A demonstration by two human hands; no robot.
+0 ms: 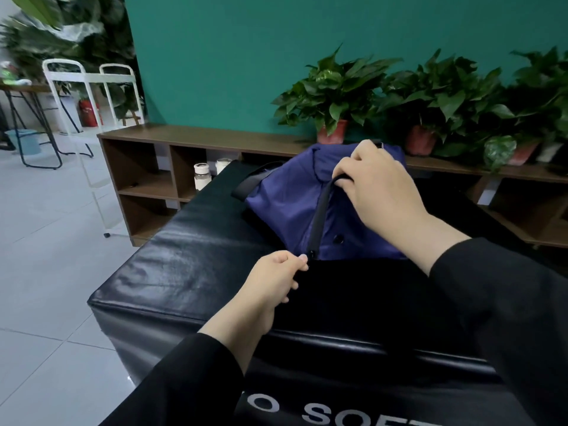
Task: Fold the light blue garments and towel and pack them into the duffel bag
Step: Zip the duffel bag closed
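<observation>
The duffel bag [295, 204], dark blue-purple with black trim, lies on a black padded bench [190, 250], its near end close to the person and its far end toward the wall. Nearest the camera, the left hand [273, 281] pinches the zipper pull [311, 255] between thumb and fingertips at the bag's near end. Farther along, the right hand [378, 186] curls round the black zipper band [321, 210] near the top of the bag, lifting it taut. No light blue garment or towel can be seen; whether they are already inside cannot be told, as the mouth of the bag is hidden by dark cloth and the hands.

The step in hand looks like working the zipper, either opening the bag for packing or closing it after; the frame does not settle which. The next move calls for a steady pull along the zipper line while the right hand keeps the band tight, so the slider does not catch the thin fabric.

Beyond the bench stand a low wooden shelf [147, 179] holding two small jars [203, 175], and potted plants [335, 96] against a green wall [230, 56].
</observation>
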